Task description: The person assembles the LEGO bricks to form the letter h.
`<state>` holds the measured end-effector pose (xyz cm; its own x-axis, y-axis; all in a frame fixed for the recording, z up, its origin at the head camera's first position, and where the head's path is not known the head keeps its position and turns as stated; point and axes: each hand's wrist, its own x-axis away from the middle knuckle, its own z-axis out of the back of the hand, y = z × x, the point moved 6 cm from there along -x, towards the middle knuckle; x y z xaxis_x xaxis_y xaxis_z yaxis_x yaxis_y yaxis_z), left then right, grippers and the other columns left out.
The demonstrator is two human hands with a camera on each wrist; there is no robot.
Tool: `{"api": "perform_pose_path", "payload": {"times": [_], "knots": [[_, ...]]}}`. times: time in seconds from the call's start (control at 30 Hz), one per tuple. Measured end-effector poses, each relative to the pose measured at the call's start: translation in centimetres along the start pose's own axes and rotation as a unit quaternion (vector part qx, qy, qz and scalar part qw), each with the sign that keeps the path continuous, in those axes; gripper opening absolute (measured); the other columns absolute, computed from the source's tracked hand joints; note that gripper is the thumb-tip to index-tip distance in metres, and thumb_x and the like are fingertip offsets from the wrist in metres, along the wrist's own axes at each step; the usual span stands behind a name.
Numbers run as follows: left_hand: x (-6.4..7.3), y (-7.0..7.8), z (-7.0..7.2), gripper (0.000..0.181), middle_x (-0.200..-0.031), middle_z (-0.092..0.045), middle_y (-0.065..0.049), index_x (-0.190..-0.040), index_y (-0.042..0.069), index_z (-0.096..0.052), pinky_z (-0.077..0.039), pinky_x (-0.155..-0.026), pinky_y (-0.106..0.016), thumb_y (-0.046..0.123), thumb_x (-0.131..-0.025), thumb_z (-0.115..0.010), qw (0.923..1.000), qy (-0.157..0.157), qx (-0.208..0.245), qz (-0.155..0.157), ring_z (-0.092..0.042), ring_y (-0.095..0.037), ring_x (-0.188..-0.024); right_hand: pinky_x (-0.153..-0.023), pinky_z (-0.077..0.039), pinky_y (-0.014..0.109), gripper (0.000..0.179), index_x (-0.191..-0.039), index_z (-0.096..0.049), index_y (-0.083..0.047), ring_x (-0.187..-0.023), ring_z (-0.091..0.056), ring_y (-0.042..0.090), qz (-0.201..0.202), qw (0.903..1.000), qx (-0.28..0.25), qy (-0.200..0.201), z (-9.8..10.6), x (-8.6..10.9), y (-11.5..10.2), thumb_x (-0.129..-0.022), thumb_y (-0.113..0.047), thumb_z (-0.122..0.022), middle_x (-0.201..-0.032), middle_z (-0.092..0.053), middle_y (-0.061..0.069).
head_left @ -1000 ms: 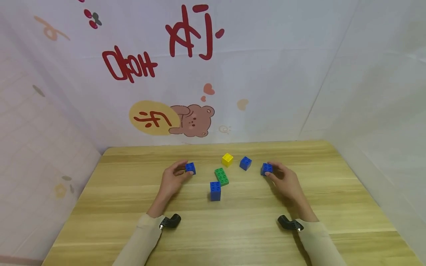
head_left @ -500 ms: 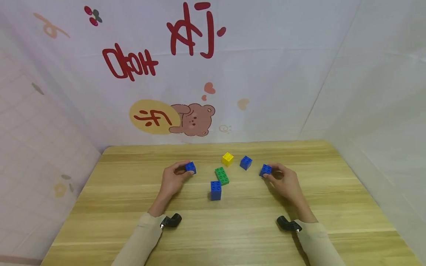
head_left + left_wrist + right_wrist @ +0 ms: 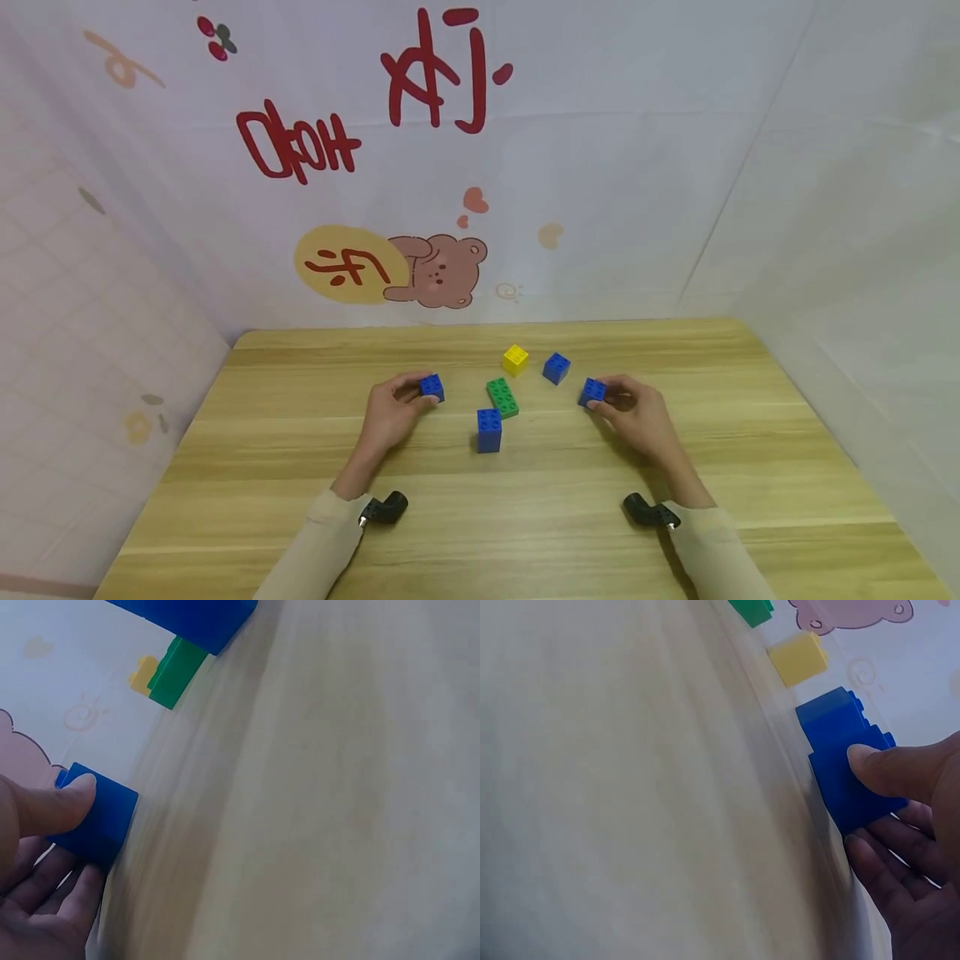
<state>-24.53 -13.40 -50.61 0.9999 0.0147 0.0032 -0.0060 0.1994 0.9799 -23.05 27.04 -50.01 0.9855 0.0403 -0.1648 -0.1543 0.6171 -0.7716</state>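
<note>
Both hands in a pinch, each spread just one block wide. Left hand (image 3: 388, 410) grips the left blue block (image 3: 432, 387): thumb on the near face, fingers behind on the far side, as the left wrist view confirms. Right hand (image 3: 641, 417) mirrors it on the right blue block (image 3: 592, 392), thumb flat on the near face, fingers curled round the far side and underneath edge. Studs face up on both held blocks. Can't tell whether either one is touching the tabletop (image 3: 562, 533). Held blocks sit at left and right of the loose pieces, well apart from each other. Between them: tall blue block (image 3: 489, 433) upright on the near side, green brick (image 3: 502, 397) lying flat just beyond it, contact between those two unclear. Yellow block (image 3: 515, 360) is at the far side, third blue block (image 3: 557, 368) just right of it with a gap. Third blue is the loose piece nearest the right hand; in the right wrist view the held block partly covers it. Green is the nearest loose brick to the left-hand block.
</note>
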Motion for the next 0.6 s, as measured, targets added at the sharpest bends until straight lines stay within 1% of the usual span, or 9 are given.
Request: {"api": "perform_pose_path", "payload": {"times": [0.13, 0.2, 0.3, 0.43, 0.6], "knots": [[0.0, 0.2, -0.1, 0.037, -0.132, -0.067, -0.023, -0.122, -0.001, -0.072, -0.060, -0.095, -0.032, -0.006, -0.085, -0.078, 0.9999, 0.001, 0.003, -0.011, -0.067, -0.038, -0.121, -0.079, -0.056, 0.015, 0.035, -0.118, -0.071, -0.007, -0.096, -0.075, 0.029, -0.003, 0.9999, -0.007, -0.008, -0.2, 0.1, -0.4, -0.087, -0.017, -0.083, -0.109, -0.075, 0.017], [0.1, 0.3, -0.2, 0.037, -0.131, -0.067, -0.022, -0.121, 0.000, -0.072, -0.061, -0.093, -0.031, -0.006, -0.085, -0.078, 0.9999, 0.000, 0.001, -0.013, -0.068, -0.037, -0.119, -0.079, -0.057, 0.016, 0.035, -0.118, -0.071, -0.007, -0.095, -0.074, 0.028, -0.005, 0.9999, -0.006, -0.009, -0.3, 0.2, -0.5, -0.087, -0.016, -0.083, -0.108, -0.075, 0.016], [0.3, 0.3, -0.2, 0.037, -0.131, -0.068, -0.020, -0.121, 0.000, -0.073, -0.061, -0.094, -0.031, -0.005, -0.085, -0.079, 0.9999, 0.000, -0.005, -0.016, -0.069, -0.036, -0.119, -0.079, -0.057, 0.017, 0.035, -0.118, -0.071, -0.008, -0.094, -0.074, 0.025, -0.004, 0.9999, -0.001, -0.015, -0.6, 0.2, -0.6, -0.087, -0.017, -0.084, -0.106, -0.074, 0.014], [0.7, 0.4, -0.1, 0.038, -0.132, -0.068, -0.020, -0.120, 0.001, -0.073, -0.060, -0.097, -0.035, -0.005, -0.084, -0.080, 0.9997, 0.002, -0.019, -0.012, -0.069, -0.036, -0.119, -0.082, -0.059, 0.022, 0.036, -0.118, -0.071, -0.010, -0.095, -0.073, 0.023, -0.003, 0.9995, -0.006, -0.030, -1.0, 0.4, -0.8, -0.086, -0.019, -0.085, -0.105, -0.075, 0.012], [1.0, 0.4, -0.3, 0.039, -0.133, -0.068, -0.019, -0.120, 0.004, -0.074, -0.060, -0.097, -0.037, -0.005, -0.083, -0.080, 0.9996, -0.006, -0.027, -0.001, -0.069, -0.036, -0.119, -0.085, -0.060, 0.028, 0.034, -0.116, -0.072, -0.013, -0.097, -0.072, 0.022, -0.012, 0.9989, -0.009, -0.045, -1.6, 0.7, -1.3, -0.085, -0.022, -0.085, -0.107, -0.075, 0.009]]}}
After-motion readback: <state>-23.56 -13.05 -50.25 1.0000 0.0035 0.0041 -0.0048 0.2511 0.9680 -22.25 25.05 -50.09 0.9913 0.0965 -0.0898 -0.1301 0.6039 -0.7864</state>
